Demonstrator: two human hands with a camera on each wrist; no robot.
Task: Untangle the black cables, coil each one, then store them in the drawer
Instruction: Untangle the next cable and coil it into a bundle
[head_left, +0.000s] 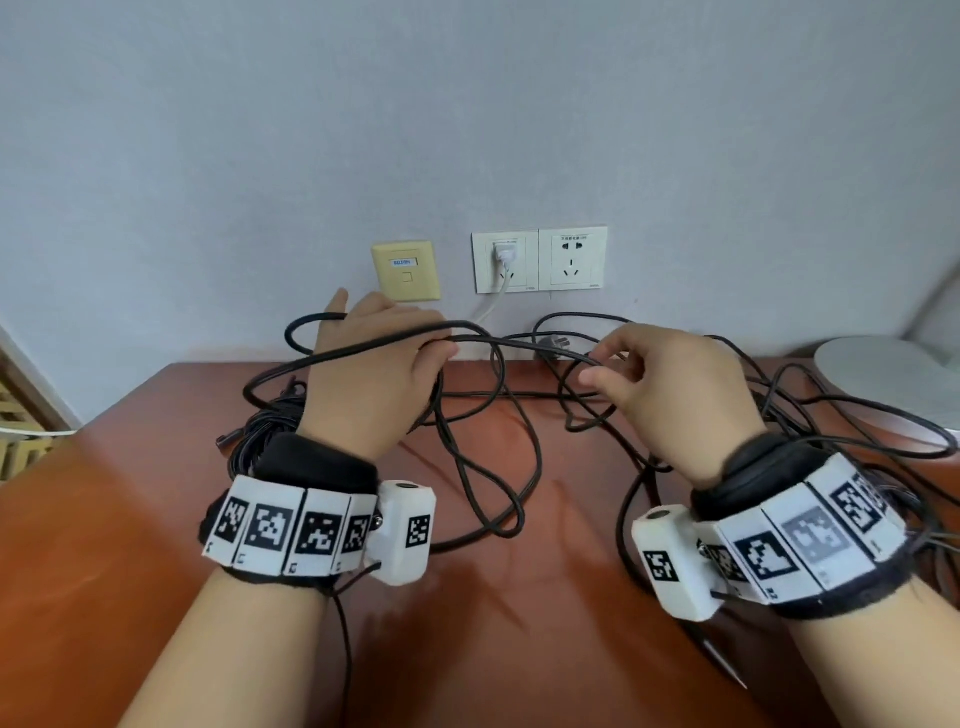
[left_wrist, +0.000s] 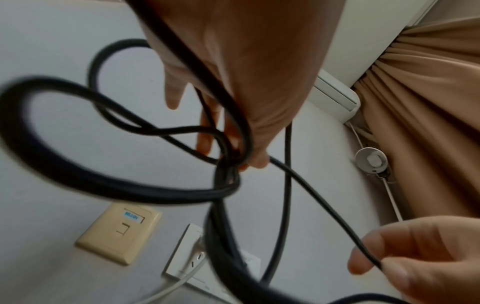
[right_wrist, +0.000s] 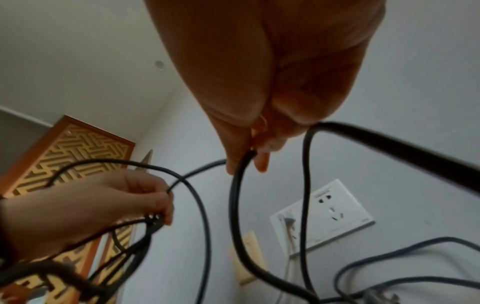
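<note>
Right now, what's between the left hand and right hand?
A taut run of black cable spans from the left hand to the right hand, raised above the wooden table. Head view shows it best; both wrist views confirm.

Grey wall (head_left: 467, 104) w/ white twin socket (head_left: 539, 259) & beige data port (head_left: 405, 270) above reddish-brown desk (head_left: 519, 597).

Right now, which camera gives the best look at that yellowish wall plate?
The head view: the yellowish wall plate shows whole and square-on, left of the white sockets. The left wrist view shows it whole but tilted; the right wrist view shows only a sliver behind a black cable.
</note>
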